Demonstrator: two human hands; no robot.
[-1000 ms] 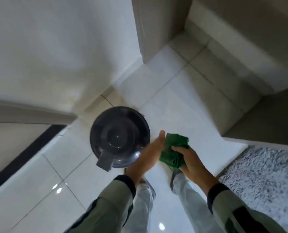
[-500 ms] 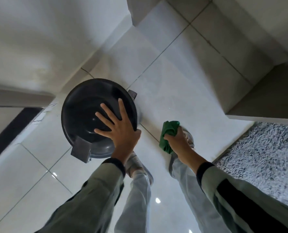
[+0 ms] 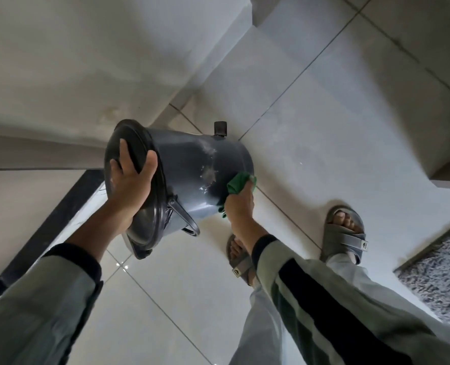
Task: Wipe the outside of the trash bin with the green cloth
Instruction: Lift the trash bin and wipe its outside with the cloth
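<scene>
Trash bin [image 3: 189, 172]: dark grey, round, tilted hard over with its lid [image 3: 134, 204] facing lower left of frame and its base toward the upper right, sitting left of centre. I cannot tell whether the base edge touches the tiled floor [image 3: 323, 127] or hangs just above it. A wire handle [image 3: 185, 219] sticks out below the lid rim. Pale dusty smears show on the side wall, mid-frame.

My left hand [image 3: 130, 185]: fingers spread, palm flat against the lid, thumb hooked over the rim toward the bin wall. It grips the lid end.

My right hand [image 3: 238, 204]: closed around the green cloth [image 3: 241, 181], bunched, fingers curled under it. The cloth is pressed to the bin's side wall near the base, just right of the smears.

Both sleeves are grey-green with black cuffs. Two feet in grey sandals [image 3: 346, 233] stand on the tiles at lower right of centre; one is partly hidden behind my right forearm. A speckled mat [image 3: 439, 272] lies at the right edge. A plain wall [image 3: 87, 61] fills the upper left.
</scene>
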